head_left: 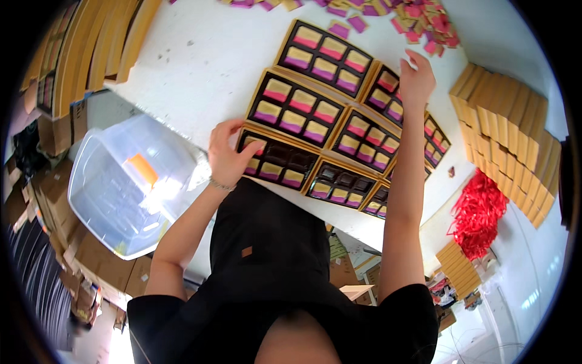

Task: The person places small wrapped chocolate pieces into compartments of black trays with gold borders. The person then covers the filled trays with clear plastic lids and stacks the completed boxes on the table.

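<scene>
My left hand (226,153) rests at the left end of the nearest black-trayed box (290,150), thumb and forefinger apart. Its thumb touches a pink-and-gold wrapped piece (257,147) in the upper left slot. Beside that piece, two dark slots hold nothing; purple-and-gold pieces (271,169) fill the lower row. Over the far right boxes reaches my right hand (417,82), loosely curled with a gap between thumb and forefinger and nothing visible in it. It is close to a heap of loose pink pieces (418,21). A neighbouring box (341,184) has purple pieces below a bare upper row.
Several other boxes (297,108) on the white table (200,67) hold pink and purple pieces. Loose purple pieces (357,23) lie at the far edge. Stacked cartons stand left (130,42) and right (503,127). Red shredded filler (479,212) and a clear plastic bin (115,188) flank me.
</scene>
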`<state>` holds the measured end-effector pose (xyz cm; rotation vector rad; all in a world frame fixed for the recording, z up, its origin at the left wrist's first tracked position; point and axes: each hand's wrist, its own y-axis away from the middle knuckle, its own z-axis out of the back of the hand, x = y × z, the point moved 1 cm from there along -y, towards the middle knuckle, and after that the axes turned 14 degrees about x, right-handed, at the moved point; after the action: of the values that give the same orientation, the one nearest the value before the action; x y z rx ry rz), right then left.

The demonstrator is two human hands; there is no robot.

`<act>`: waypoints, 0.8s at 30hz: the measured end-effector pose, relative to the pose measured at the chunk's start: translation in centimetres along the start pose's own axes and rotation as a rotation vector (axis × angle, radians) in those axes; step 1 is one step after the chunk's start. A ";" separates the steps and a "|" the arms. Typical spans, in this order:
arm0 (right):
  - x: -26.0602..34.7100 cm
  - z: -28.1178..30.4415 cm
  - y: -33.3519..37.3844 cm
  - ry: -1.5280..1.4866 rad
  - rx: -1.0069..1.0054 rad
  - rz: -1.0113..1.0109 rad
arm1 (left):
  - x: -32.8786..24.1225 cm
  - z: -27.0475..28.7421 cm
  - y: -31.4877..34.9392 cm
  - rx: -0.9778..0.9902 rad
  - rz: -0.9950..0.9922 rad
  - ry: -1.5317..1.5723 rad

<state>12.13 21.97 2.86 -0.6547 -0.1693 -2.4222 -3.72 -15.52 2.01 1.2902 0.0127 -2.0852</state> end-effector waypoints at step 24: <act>14.7 -6.9 22.1 -0.108 0.310 0.451 | 1.2 -0.6 2.1 0.142 -0.268 -0.263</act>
<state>12.36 -5.43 3.37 -0.6049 -0.3878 -1.8801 -2.43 -17.55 1.48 1.1351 -0.0835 -2.5122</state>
